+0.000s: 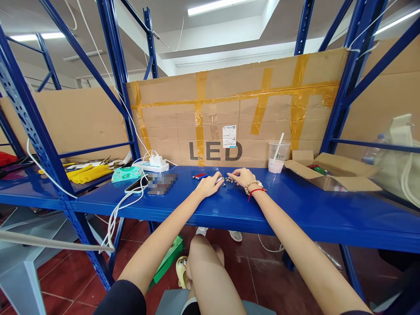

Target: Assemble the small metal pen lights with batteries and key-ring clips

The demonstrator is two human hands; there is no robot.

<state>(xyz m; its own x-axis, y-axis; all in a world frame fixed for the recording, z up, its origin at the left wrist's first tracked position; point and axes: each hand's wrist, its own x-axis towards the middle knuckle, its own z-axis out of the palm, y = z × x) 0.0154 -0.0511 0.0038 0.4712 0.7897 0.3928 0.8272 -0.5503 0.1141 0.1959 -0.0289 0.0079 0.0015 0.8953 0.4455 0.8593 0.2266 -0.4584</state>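
1. Hands rest close together on the blue desk (295,205). The left hand (208,185) has its fingers curled onto a silver piece (219,179). The right hand (243,176) has its fingers bent down over the small metal parts (229,179) — whether it grips one I cannot tell.
2. I'd judge short, low pinches best, with wrists on the desk, so loose parts don't roll off the edge.
3. Red and blue bits (198,176) and a phone (135,185) lie to the left, an open cardboard box (328,175) to the right — only the cup (278,158) stands near enough to knock.
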